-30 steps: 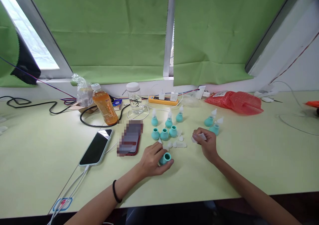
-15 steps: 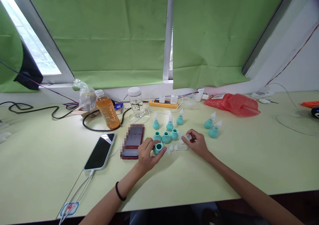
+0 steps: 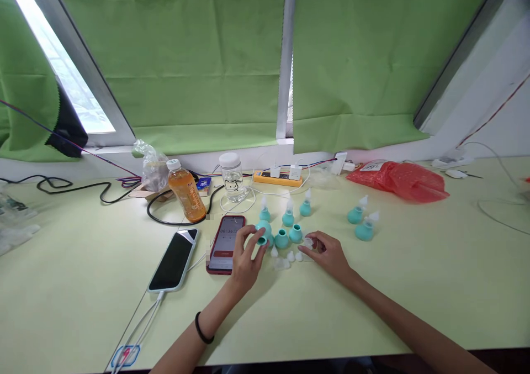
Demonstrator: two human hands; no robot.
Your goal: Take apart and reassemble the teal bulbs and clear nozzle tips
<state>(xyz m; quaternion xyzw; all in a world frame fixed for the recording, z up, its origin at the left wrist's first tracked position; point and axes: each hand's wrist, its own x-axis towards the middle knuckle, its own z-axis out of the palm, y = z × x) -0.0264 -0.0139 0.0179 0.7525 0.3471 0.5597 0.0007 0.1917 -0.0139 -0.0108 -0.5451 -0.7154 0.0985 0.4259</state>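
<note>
My left hand (image 3: 247, 261) grips a teal squeeze bulb (image 3: 264, 229) between thumb and fingers, tipped so that its round opening faces me. In my right hand (image 3: 331, 257), thumb and fingertips pinch a small translucent plastic piece (image 3: 308, 243). Between the hands stand teal bulbs with open necks, among them a middle bulb (image 3: 282, 239) and a right-hand bulb (image 3: 295, 233); another is partly hidden behind the held one. Small white tips (image 3: 291, 256) and a clear flat piece (image 3: 281, 263) lie in front. Behind are several bulbs with pointed white nozzles, such as a capped bulb (image 3: 289, 217).
Two more capped bulbs, including a near one (image 3: 364, 230), stand to the right. A red phone (image 3: 226, 244) and a charging phone (image 3: 174, 261) lie left. Farther back are an orange drink bottle (image 3: 186, 191), a clear jar (image 3: 232, 180), a power strip (image 3: 276, 179) and a red bag (image 3: 401, 180).
My left hand has raised the bulb slightly and tipped its opening toward me. My right hand keeps its pinch on the translucent piece. The whole view has shifted slightly.
</note>
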